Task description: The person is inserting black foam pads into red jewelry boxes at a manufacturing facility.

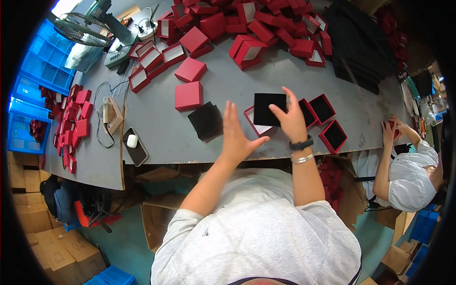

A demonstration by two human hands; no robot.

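My right hand (pixel 290 117) grips a square black foam pad (pixel 267 108) between thumb and fingers. Beneath the pad lies an open red box (pixel 259 127) with a white inside, partly covered. My left hand (pixel 236 135) is open, fingers stretched and thumb out, holding nothing. Left of it rests a stack of black foam pads (pixel 205 121). Two closed-looking red boxes (pixel 188 96) lie beyond that stack. To the right of my right hand sit several red boxes with black inside, among them one near the table edge (pixel 333 136).
A large heap of red boxes (pixel 212 26) covers the back of the grey table (pixel 228 78). Black sheets (pixel 361 47) lie back right. On the left are a phone (pixel 136 148) with a white case, a glue gun (pixel 106 111) and a fan (pixel 83 29). A co-worker (pixel 409 175) works at right.
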